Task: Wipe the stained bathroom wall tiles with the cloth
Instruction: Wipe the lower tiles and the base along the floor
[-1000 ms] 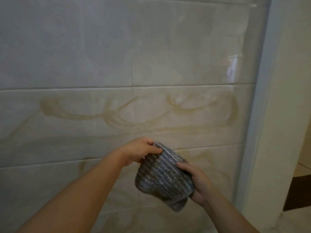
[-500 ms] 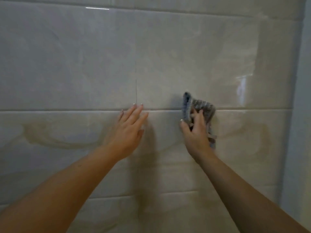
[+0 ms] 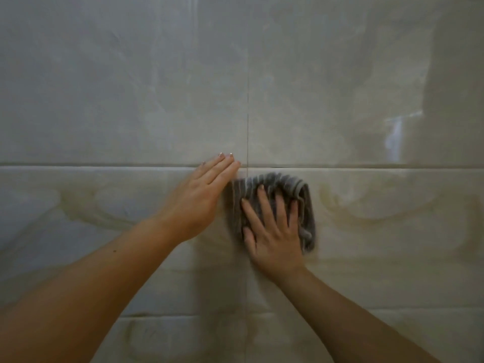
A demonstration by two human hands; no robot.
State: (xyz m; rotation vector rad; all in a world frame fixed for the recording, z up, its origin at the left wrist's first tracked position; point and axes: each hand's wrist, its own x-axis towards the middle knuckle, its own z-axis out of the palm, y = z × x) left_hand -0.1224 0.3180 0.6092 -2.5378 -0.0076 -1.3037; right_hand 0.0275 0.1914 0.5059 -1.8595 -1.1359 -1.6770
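Cloth [image 3: 282, 182] lies pressed on stained tiles [image 3: 379, 218] under the flat, spread right hand [image 3: 273, 239]; left hand [image 3: 199, 200] rests flat, holding nothing.

The wall tiles [image 3: 131, 87] are glossy pale grey-beige, with faint cloudy marbling and whitish vertical streaks. The stains [image 3: 366, 216] are yellowish-brown and form curved, looping smears across the tile row below the horizontal joint. The grout lines [image 3: 247, 113] are thin and dark grey. The cloth [image 3: 293, 184] is dark grey with narrow, closely spaced lighter grey stripes; its pattern is partly blurred.
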